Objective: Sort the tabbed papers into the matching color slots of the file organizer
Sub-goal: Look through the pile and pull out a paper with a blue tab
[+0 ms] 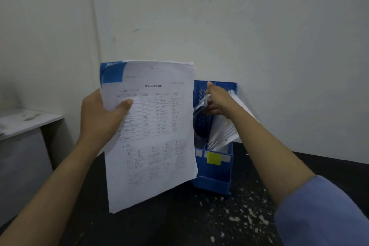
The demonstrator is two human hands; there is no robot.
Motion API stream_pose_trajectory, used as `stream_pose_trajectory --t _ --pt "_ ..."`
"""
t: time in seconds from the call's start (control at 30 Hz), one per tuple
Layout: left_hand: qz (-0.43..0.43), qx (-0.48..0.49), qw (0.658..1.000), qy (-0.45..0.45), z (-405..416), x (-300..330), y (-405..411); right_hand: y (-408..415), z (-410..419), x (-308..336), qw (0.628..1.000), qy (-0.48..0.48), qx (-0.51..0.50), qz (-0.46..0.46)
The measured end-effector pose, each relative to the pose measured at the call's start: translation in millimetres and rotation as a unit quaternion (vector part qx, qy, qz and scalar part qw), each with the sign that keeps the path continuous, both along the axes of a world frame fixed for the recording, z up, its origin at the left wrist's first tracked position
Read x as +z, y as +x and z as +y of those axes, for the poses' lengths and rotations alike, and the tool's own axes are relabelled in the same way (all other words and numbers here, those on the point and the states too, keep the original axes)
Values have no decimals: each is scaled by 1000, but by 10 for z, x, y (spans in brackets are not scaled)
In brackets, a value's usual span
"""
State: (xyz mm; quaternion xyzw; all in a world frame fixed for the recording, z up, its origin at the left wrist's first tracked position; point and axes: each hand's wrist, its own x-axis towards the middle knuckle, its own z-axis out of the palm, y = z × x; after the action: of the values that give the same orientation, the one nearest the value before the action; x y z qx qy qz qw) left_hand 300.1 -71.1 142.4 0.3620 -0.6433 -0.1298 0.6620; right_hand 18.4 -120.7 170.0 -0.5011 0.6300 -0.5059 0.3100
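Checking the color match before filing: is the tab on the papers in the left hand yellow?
No, the tab on the papers in the left hand is blue.

Blue organizer [212, 182], yellow label [214, 158]

I judge this a plain office or workroom: a blue perforated plastic file organizer [214, 168] holding white papers stands on a black paint-flecked bench [199, 225] against a bare, scuffed white wall [259, 26].
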Motion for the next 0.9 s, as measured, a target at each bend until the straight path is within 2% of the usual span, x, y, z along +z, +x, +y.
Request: stream_pose_trajectory --t 0.07,0.17,0.37,0.53,0.63,0.8,0.9 --pt "6 21 1000 -13 -22 61 29 65 -40 35 999 -4 25 -29" --pt "37 35 998 -30 -55 152 21 126 -105 48 998 0 54 -15" --pt "101 24 993 -58 -92 336 -215 97 -183 -4 992 -30 122 -30" --pt "115 15 991 -67 -142 363 -568 -23 -267 -113 984 -53 167 -30" --pt "104 18 991 -79 -178 336 -737 -74 -339 -181 981 -95 169 16" --pt "46 38 993 -103 -248 381 -903 -93 -450 -265 980 -116 151 -57" --pt "27 38 992 -117 -277 434 -980 -73 -545 -280 982 -125 131 -47"
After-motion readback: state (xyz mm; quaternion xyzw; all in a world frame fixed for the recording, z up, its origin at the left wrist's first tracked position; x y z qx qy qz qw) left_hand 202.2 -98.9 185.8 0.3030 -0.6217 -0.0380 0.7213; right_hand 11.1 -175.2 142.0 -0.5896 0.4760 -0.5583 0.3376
